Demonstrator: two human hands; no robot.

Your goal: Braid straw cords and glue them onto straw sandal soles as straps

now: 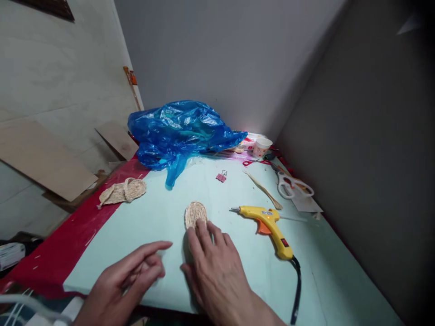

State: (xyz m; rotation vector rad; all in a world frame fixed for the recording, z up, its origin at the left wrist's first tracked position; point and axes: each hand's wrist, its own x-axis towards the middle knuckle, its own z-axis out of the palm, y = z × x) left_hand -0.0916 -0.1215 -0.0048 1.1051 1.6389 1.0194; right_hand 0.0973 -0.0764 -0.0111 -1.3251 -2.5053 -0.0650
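A small oval sole of coiled straw braid (195, 213) lies flat on the pale green sheet near the middle. My right hand (217, 267) rests over its near end, fingers stretched out and fingertips touching it; the covered part is hidden. To the left, my left hand (125, 280) hovers empty beside the sole, index finger extended and the other fingers partly curled. A finished-looking miniature straw slipper (123, 192) with a strap sits at the left edge of the sheet. On the right lies a yellow hot glue gun (268, 222) with an orange trigger.
A crumpled blue plastic bag (180, 129) is at the back. Nearby are a pink binder clip (221, 176), a straw strand (263, 190), white-handled scissors (294, 184) and a paper cup (262, 147). The glue gun's black cord (297, 290) runs off the front edge. Walls stand behind and right.
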